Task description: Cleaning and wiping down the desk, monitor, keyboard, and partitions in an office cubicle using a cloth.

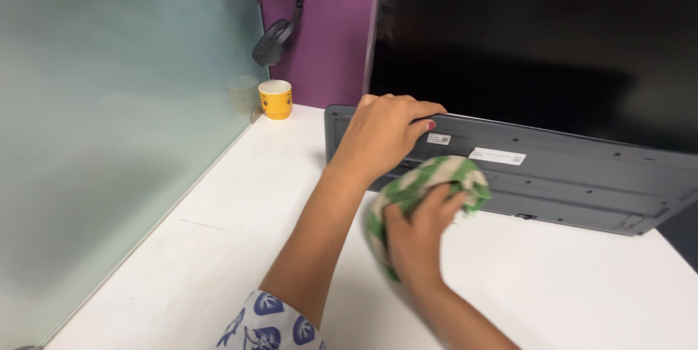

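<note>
White surface (pixel 218 248) runs under me, a frosted glass panel at nine o'clock and a dark monitor (pixel 538 37) at twelve. My left hand (pixel 382 132) grips the top edge of the grey keyboard (pixel 567 183), tipping it on edge so its underside faces me. My right hand (pixel 418 234) is clenched around a green-and-white cloth (pixel 429 179), pressed against that underside. A yellow cup (pixel 275 98) sits at eleven o'clock, out of the way.

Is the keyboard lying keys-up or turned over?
Turned over: the keyboard shows its grey underside with labels, tilted up against the monitor.
</note>
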